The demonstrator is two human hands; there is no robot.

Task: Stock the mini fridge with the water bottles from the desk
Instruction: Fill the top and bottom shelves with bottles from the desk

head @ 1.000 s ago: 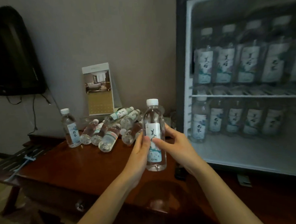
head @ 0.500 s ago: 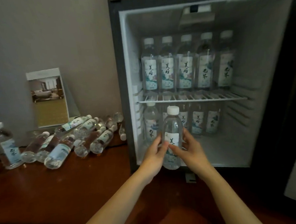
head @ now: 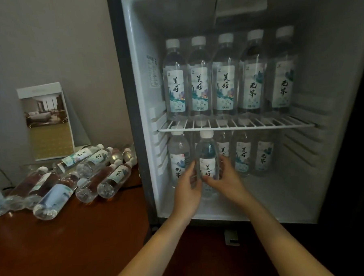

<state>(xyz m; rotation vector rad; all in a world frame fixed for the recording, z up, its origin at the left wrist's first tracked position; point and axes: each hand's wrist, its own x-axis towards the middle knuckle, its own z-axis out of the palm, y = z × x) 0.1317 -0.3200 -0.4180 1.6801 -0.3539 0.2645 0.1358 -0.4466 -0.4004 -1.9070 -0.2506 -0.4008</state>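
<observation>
- Gripping a clear plastic water bottle with white cap and pale label (head: 207, 157) from both sides: left hand (head: 188, 190) curled on its left flank, right hand (head: 227, 182) curled on its right.
- Held upright in the lower compartment of the open white-lined mini fridge (head: 134, 56), at the front; resting on the floor or not, cannot tell.
- Standing on the white wire shelf (head: 235, 124) above: row of five matching bottles (head: 226, 76).
- Standing behind, under the shelf: lower row of bottles (head: 243, 155).
- Lying on the reddish-brown wooden tabletop (head: 66, 249), left of the fridge: heap of bottles on their sides (head: 107, 179).
- Propped behind the heap: folded photo card (head: 47, 123).
</observation>
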